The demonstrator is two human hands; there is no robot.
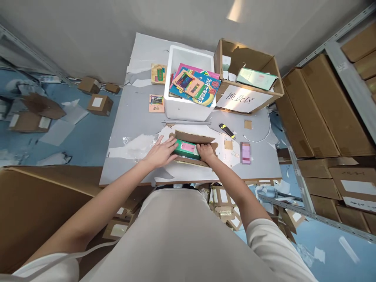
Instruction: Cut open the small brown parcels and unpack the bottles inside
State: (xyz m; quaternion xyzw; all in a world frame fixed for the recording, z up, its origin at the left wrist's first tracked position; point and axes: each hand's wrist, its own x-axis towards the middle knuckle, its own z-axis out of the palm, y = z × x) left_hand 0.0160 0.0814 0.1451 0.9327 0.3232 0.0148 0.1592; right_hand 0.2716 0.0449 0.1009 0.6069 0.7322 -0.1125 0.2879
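A small green box (188, 149) with a pink picture on top lies inside an open brown cardboard box (194, 136), whose long flaps stand up at the back and front. My left hand (162, 152) rests at its left end, fingers stretched out and apart, tips touching the green box and the cardboard edge. At the other end, my right hand (206, 152) has its fingers curled together over the right end of the green box. Its fingertips are partly hidden.
Behind stand a white foam box (188, 107) topped with books (195, 84) and a large carton (249, 98). A utility knife (227, 131), a pink blurred item (246, 153) and a white cable (263, 140) lie rightward. Shelves of cartons (320, 102) flank the table (132, 117).
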